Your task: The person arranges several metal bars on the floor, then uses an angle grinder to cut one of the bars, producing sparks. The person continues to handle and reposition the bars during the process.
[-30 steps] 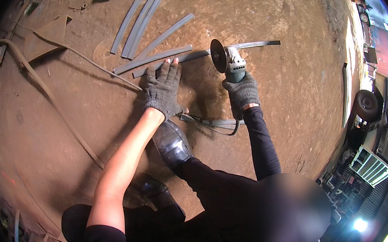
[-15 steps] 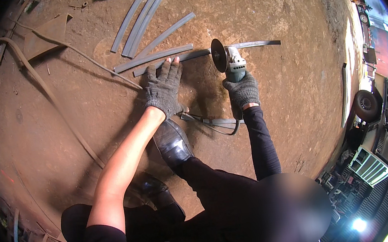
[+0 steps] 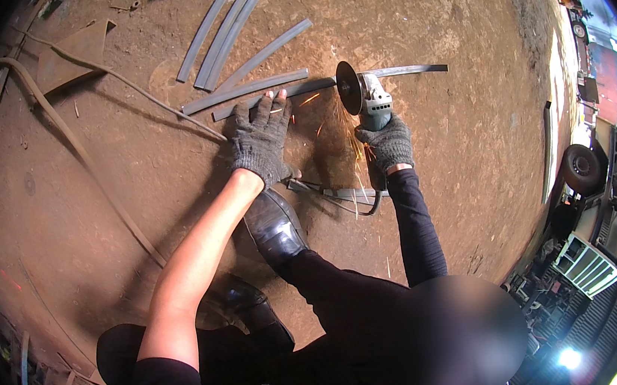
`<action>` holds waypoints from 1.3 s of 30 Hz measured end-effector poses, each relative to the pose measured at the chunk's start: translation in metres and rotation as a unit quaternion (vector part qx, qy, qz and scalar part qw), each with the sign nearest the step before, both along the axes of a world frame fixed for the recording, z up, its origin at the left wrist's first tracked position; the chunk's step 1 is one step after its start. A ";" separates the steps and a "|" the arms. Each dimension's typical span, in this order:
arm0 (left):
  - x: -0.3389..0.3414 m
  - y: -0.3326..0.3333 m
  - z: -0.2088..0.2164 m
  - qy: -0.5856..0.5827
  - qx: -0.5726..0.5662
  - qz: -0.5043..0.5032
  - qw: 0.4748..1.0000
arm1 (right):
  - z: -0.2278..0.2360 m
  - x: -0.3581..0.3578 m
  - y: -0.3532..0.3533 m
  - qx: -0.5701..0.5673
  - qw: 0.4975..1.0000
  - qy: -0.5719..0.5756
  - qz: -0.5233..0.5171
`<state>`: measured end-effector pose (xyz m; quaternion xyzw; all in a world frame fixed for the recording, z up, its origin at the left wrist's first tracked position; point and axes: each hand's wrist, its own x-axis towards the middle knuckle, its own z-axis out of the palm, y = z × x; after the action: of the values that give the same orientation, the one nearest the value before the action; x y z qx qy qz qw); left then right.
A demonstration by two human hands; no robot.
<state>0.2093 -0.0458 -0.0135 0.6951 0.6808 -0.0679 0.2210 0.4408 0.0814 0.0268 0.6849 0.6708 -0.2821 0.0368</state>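
Note:
My right hand (image 3: 388, 144), in a grey knit glove, is wrapped round the body of an angle grinder (image 3: 375, 106). The grinder's dark disc (image 3: 349, 88) stands edge-on against a long grey metal bar (image 3: 405, 70) lying on the floor. Orange sparks (image 3: 356, 142) stream from the disc back past my right hand. My left hand (image 3: 261, 139), in a matching glove with bare fingertips, lies with fingers spread, the tips on the left part of the bar. Just behind it is my black shoe (image 3: 275, 230). A cord runs from the grinder's rear end.
Several cut metal bars (image 3: 232, 35) lie beyond the left hand, one close alongside the worked bar. A hose (image 3: 77, 141) and a triangular metal plate (image 3: 73, 59) are on the left. Another bar (image 3: 350, 192) lies under the grinder's cord. A vehicle wheel (image 3: 583, 167) stands far right.
Sparks now fly from the grinder's disc where none showed before. Both hands, the grinder and the bar stay in nearly the same places.

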 end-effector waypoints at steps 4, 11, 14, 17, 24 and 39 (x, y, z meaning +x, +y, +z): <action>0.000 -0.001 -0.001 -0.002 0.005 -0.001 1.000 | -0.003 0.001 -0.003 -0.005 0.998 0.064 -0.026; 0.000 -0.001 -0.002 0.001 0.005 0.000 1.000 | -0.003 -0.002 0.000 0.029 1.000 0.003 0.004; 0.000 -0.002 -0.003 0.004 0.010 0.001 1.000 | 0.005 -0.007 -0.002 0.013 1.000 0.016 -0.007; 0.000 -0.003 -0.004 0.000 0.017 0.004 1.000 | 0.006 -0.012 0.000 0.024 1.000 -0.006 0.009; 0.000 -0.003 -0.004 0.006 0.019 -0.001 1.000 | 0.011 -0.020 0.003 0.005 1.000 0.011 -0.014; -0.001 -0.004 -0.004 0.011 0.018 -0.003 1.000 | 0.010 -0.020 0.011 0.003 1.000 0.013 0.022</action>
<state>0.2084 -0.0496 -0.0174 0.7005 0.6819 -0.0636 0.2006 0.4210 0.0926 0.0367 0.6663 0.6870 -0.2883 0.0321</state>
